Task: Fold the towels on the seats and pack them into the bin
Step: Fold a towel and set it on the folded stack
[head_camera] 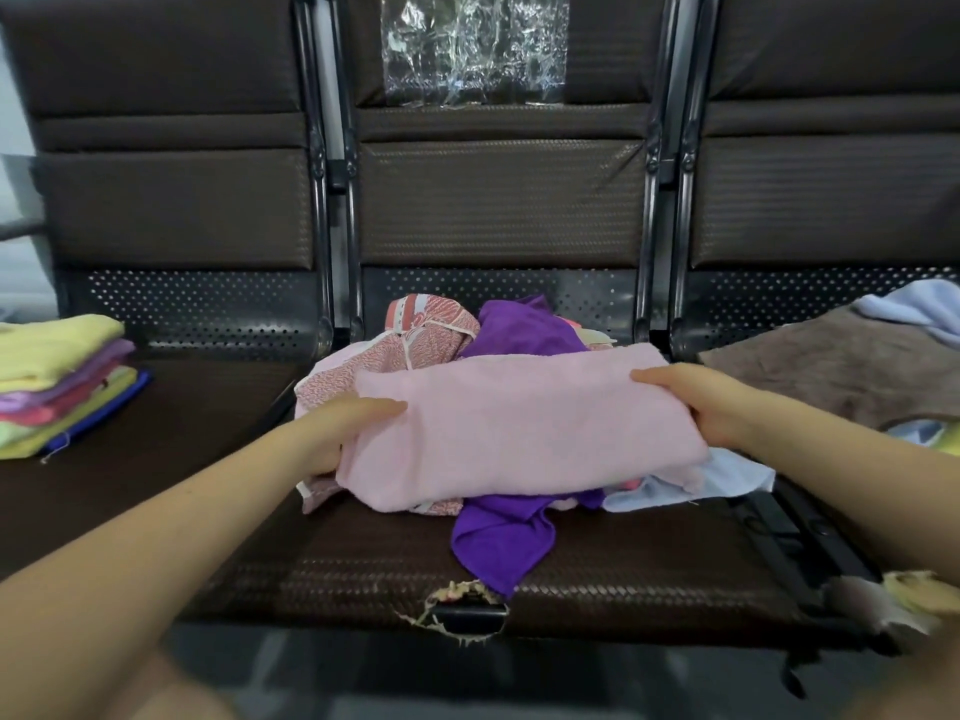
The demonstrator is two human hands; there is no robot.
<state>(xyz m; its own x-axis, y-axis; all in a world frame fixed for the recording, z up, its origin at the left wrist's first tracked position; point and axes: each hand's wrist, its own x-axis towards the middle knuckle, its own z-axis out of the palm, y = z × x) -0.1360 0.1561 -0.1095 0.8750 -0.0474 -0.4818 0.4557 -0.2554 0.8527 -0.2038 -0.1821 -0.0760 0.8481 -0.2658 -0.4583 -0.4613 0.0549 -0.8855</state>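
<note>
A folded pale pink towel [519, 428] is held over a heap of loose towels on the middle seat. My left hand [337, 433] grips its left end, thumb on top. Its right end is gripped by my right hand [696, 402], fingers under the cloth. Beneath lie a purple towel [504, 537], a red-patterned pink towel [431, 335] and a light blue towel [727, 475]. A stack of folded towels [57, 381], yellow on top, sits on the left seat. No bin is in view.
A brown towel [831, 371] and a pale blue towel [919, 304] lie on the right seat. The middle seat's front edge is torn [457, 605], and so is the right seat's corner [893, 600]. Dark seat backs stand behind, with clear plastic film [472, 44] on the middle one.
</note>
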